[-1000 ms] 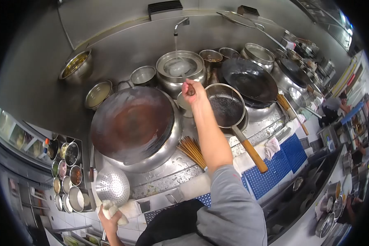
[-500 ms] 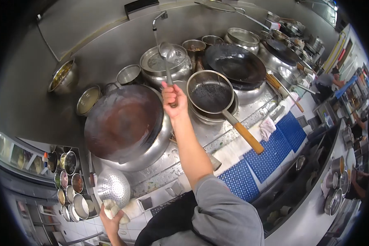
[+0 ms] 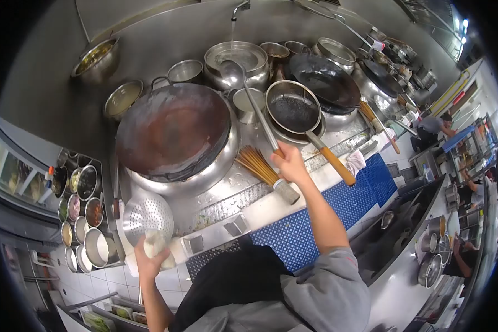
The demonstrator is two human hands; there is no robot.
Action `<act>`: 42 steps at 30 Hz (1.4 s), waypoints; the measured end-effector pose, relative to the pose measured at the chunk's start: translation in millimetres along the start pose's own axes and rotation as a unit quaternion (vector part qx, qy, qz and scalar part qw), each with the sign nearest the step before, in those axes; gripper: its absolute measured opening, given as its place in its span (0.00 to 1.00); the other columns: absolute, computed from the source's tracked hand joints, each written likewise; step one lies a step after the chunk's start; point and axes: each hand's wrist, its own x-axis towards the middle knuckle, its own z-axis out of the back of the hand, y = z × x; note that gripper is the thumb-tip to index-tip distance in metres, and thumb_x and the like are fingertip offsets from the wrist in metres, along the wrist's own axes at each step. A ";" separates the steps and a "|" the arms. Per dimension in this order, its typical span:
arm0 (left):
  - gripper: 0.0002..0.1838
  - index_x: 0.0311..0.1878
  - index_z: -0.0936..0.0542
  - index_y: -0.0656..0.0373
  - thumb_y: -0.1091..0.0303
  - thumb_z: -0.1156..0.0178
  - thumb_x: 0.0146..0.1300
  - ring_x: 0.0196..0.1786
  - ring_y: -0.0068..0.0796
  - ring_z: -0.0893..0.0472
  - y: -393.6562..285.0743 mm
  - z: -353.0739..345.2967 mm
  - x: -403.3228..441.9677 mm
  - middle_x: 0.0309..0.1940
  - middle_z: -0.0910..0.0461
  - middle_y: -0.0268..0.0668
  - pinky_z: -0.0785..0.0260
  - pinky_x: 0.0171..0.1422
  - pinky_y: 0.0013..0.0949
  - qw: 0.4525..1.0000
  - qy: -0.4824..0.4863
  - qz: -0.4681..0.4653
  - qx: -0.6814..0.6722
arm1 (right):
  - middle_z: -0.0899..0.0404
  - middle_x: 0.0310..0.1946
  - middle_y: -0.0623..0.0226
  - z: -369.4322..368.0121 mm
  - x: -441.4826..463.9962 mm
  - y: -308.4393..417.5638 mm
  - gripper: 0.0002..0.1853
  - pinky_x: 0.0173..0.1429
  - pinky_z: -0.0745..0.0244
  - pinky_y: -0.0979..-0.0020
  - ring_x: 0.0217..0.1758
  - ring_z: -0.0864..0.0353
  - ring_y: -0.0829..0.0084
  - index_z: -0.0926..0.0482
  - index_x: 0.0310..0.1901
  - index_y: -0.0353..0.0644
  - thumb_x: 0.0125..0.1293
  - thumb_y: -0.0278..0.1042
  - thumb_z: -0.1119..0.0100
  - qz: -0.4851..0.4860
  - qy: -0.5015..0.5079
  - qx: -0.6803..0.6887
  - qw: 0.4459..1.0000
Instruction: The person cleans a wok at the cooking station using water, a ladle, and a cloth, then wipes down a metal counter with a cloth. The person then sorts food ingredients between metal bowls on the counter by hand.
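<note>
My right hand (image 3: 290, 164) is closed round the wooden end of a long-handled ladle (image 3: 259, 112). The ladle's bowl is at the front of the water pot (image 3: 237, 53); whether they touch I cannot tell. Just left of that hand lies a bamboo wok brush (image 3: 260, 167), bristles toward the wok. A folded whitish cloth (image 3: 156, 242) is gripped in my left hand (image 3: 148, 260), beside a perforated skimmer (image 3: 148, 214). Above the skimmer sits a large wok (image 3: 174, 130), its bottom reddish-brown. A small pot (image 3: 248, 103) stands between wok and strainer.
Water runs from the faucet (image 3: 233, 20) into the water pot. A wooden-handled strainer (image 3: 293, 106) rests right of the ladle, before a second wok (image 3: 323, 83). Ingredient bowls (image 3: 98, 247) stand at left. Other people work at far right.
My right hand has brought the ladle right and back toward me, away from the wok's side. The small pot and wok brush now show. My left hand still grips the cloth. The view has shifted.
</note>
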 end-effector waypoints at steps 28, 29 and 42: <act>0.27 0.49 0.23 0.66 0.71 0.31 0.41 0.40 0.30 0.22 1.3 -11.4 9.3 0.38 0.19 0.39 0.28 0.49 0.34 0.998 0.061 -0.012 0.001 | 0.24 0.21 0.73 28.3 18.8 -136.4 0.06 0.17 0.45 0.79 0.16 0.34 0.83 0.19 0.34 0.41 0.62 0.33 0.35 -0.163 -0.336 0.257 0.891; 0.27 0.49 0.23 0.65 0.71 0.31 0.41 0.40 0.30 0.22 -2.2 -12.2 8.7 0.38 0.20 0.39 0.28 0.49 0.34 0.998 0.062 -0.015 0.005 | 0.25 0.21 0.74 28.8 35.9 -128.3 0.05 0.17 0.46 0.79 0.16 0.35 0.83 0.20 0.34 0.42 0.62 0.32 0.34 -0.187 -0.354 0.313 0.861; 0.27 0.48 0.24 0.65 0.69 0.31 0.41 0.40 0.31 0.22 -4.7 -7.2 -0.9 0.38 0.20 0.39 0.29 0.48 0.35 0.999 -0.001 0.008 0.048 | 0.26 0.18 0.75 84.3 84.7 -164.1 0.06 0.15 0.42 0.81 0.16 0.31 0.83 0.23 0.30 0.45 0.60 0.23 0.36 -0.157 -0.425 0.406 0.794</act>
